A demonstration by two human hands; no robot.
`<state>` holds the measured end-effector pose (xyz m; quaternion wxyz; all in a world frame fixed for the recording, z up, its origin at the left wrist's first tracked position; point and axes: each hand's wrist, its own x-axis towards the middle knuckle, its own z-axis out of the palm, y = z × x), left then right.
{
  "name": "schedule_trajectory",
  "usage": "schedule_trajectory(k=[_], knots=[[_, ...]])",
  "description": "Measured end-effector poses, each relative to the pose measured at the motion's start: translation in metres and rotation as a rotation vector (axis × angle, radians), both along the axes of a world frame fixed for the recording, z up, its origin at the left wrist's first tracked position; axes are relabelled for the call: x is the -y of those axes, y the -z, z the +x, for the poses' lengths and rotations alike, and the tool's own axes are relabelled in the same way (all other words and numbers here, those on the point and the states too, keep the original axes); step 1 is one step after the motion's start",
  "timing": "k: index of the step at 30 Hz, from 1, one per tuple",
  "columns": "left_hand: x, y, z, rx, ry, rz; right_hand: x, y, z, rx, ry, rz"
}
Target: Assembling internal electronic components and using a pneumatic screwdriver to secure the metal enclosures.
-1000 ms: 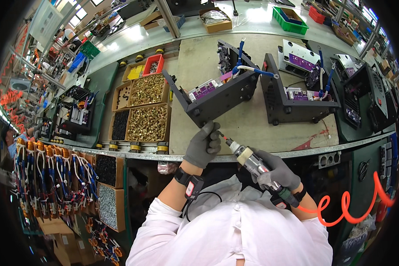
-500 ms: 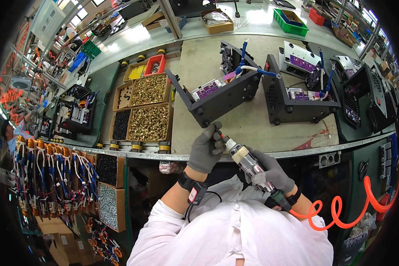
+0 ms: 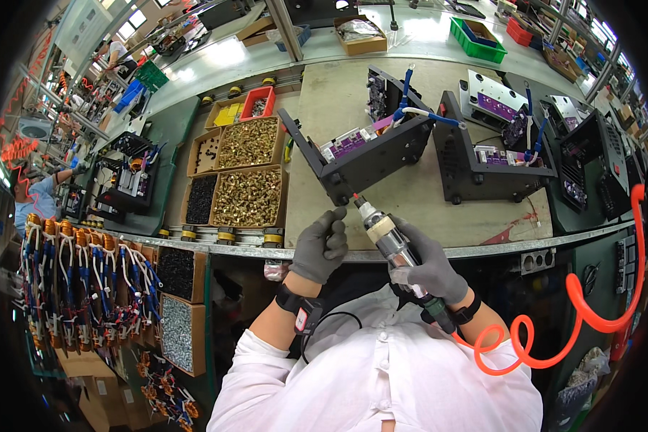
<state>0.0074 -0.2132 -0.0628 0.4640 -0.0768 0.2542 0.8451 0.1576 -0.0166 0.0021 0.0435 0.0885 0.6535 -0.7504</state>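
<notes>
My right hand point(image 3: 430, 261) in a grey glove grips an air screwdriver point(image 3: 390, 241), its tip pointing up and left at the near corner of a black metal chassis point(image 3: 374, 162). A small gap seems to separate tip and chassis, though I cannot tell surely. My left hand point(image 3: 321, 246), also gloved, is just left of the tip with its fingers curled together; whatever they hold is hidden. The chassis stands tilted on the workbench, with a purple circuit board point(image 3: 345, 144) inside and blue and white cables point(image 3: 410, 108) rising from it.
A second black chassis point(image 3: 493, 180) stands to the right. Boxes of brass-coloured fasteners point(image 3: 248, 196) and black screws point(image 3: 198, 200) sit at the left. An orange coiled air hose point(image 3: 533, 353) runs from the screwdriver rightward. Wired coils point(image 3: 86, 288) hang at lower left. A co-worker point(image 3: 36, 194) is far left.
My left hand has drawn away from the screwdriver's tip, down and left, its fingers curling in. The screwdriver has shifted slightly up and left towards the chassis corner. The view has shifted slightly.
</notes>
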Motion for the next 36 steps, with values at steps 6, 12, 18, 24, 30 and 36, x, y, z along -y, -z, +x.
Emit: schedule_trajectory(k=[6, 12, 18, 24, 30, 36], knots=[[0.002, -0.007, 0.0, -0.026, -0.028, 0.072, 0.001, 0.001, 0.001, 0.018, 0.0, -0.094], [-0.011, -0.042, 0.003, 0.139, -0.225, -0.213, 0.002, 0.006, 0.0, 0.003, 0.04, -0.111], [0.017, 0.017, -0.015, -0.126, 0.033, 0.468, 0.008, 0.003, -0.01, -0.031, 0.076, -0.04], [-0.005, -0.036, 0.002, -0.061, -0.234, -0.142, 0.003, -0.004, -0.005, 0.101, -0.004, -0.338], [-0.009, -0.02, -0.008, -0.123, -0.039, 0.019, -0.015, -0.008, 0.018, 0.119, -0.183, -0.377], [-0.023, -0.019, -0.001, -0.123, 0.071, 0.089, -0.014, 0.009, 0.021, 0.128, -0.175, -0.276]])
